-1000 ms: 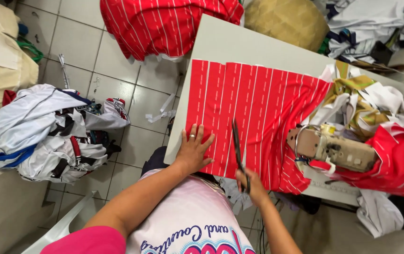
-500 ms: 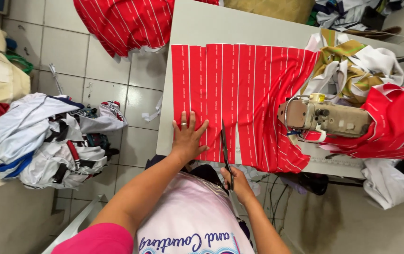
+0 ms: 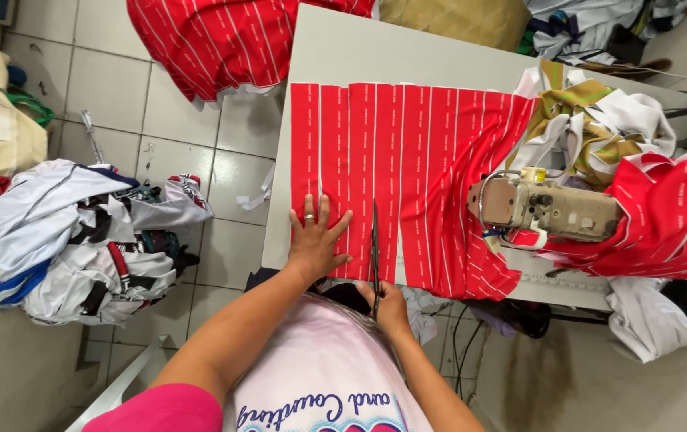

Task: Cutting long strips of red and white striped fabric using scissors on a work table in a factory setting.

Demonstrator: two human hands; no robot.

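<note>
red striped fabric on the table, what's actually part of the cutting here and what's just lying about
In use:
- red striped fabric, spread flat on the white table
- scissors, blades on the fabric
- right hand, on the scissor handles
- left hand, pressed flat on the fabric

Lying about:
- sewing machine
- heap of white and olive cloth
- pile of white garments on the floor

The cloth on the table is bright red with thin white lines running lengthwise; the table is pale grey; the sewing machine is beige; the scissors are dark; the heap of garments on the floor is white with black, red and blue patches.
</note>
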